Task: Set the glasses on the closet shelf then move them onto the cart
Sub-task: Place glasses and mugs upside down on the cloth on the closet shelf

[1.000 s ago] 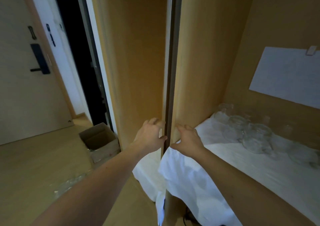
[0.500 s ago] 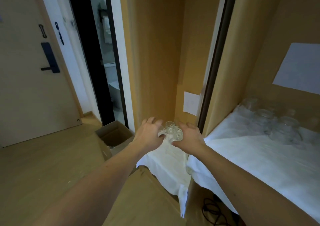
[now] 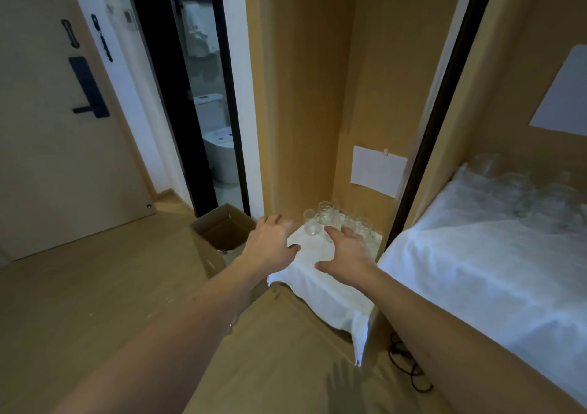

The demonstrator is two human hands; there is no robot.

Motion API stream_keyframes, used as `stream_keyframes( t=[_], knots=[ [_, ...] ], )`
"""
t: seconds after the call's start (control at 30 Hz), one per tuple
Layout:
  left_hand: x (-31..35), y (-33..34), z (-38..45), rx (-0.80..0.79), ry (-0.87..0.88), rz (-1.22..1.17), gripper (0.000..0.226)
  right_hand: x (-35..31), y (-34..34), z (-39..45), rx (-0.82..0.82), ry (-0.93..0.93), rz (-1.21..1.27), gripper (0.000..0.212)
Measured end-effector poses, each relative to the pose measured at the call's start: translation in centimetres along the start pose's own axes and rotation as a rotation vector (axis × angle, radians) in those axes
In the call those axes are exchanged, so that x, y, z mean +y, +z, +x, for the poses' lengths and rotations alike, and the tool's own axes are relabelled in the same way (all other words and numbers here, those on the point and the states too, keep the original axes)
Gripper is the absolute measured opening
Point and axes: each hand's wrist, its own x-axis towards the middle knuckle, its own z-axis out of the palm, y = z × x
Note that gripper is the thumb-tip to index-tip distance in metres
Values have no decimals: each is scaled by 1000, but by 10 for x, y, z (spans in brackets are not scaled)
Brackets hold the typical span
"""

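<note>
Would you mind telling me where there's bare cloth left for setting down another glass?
The near half of the white cloth, between the hands and its front edge, is bare. The back corner is crowded with glasses. The left hand and right hand hover open there.

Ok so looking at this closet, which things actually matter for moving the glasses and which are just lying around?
Part of the job:
- cluster of glasses on the white-covered shelf
- left hand and right hand, both open, holding nothing

Just lying about:
- open cardboard box
- paper sheet on the closet wall
- black cable on the floor
</note>
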Motion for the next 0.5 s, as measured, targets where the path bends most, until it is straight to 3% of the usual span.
stream_keyframes(
  t=[0.5],
  knots=[
    [-26,31,89,-105,44,-53,63,9,49,88,-114,82,58,89]
  ],
)
